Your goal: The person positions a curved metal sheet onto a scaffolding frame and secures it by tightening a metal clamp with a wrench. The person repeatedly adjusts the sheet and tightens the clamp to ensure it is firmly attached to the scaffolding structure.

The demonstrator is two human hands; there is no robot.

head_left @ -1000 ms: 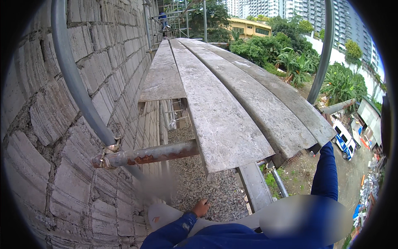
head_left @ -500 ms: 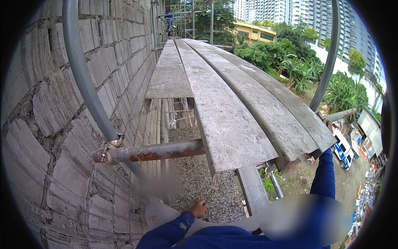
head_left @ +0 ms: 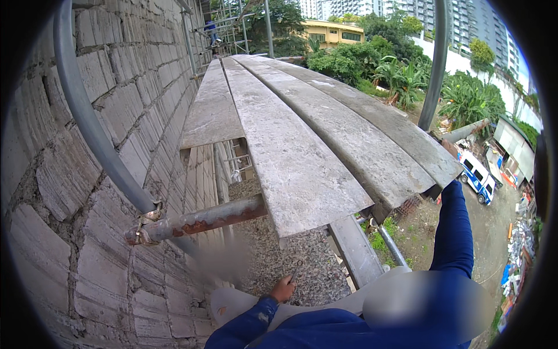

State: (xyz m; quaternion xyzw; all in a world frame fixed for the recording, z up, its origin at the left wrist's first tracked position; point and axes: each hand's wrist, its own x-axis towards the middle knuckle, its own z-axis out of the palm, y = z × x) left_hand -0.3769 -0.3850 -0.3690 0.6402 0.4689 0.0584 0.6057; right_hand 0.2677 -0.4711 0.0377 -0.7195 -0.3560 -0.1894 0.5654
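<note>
My left hand [head_left: 283,288] is low in the middle, closed around a slim metal tool [head_left: 297,270] with a small ring at its tip; the rest of the tool is hidden in the fist. On the right, my blue-sleeved arm reaches up past the plank ends. There my right hand [head_left: 449,148] is closed on a horizontal scaffold pipe [head_left: 469,130] beside an upright post [head_left: 435,64]; its fingers are partly hidden. Ahead, at about chest height, several long grey metal planks [head_left: 302,157] lie side by side across a rusty crosspipe [head_left: 203,223].
A rough block wall [head_left: 116,116] runs along the left, with a curved grey pipe [head_left: 87,116] clamped before it. Gravelly ground [head_left: 308,279] shows far below, past a lower metal plank [head_left: 356,250]. A van [head_left: 478,177] stands below right. Another person [head_left: 211,32] is on far scaffolding.
The view has swung a little to the right, so the planks and wall sit further left. Both hands keep their holds, the left on the tool, the right by the post.
</note>
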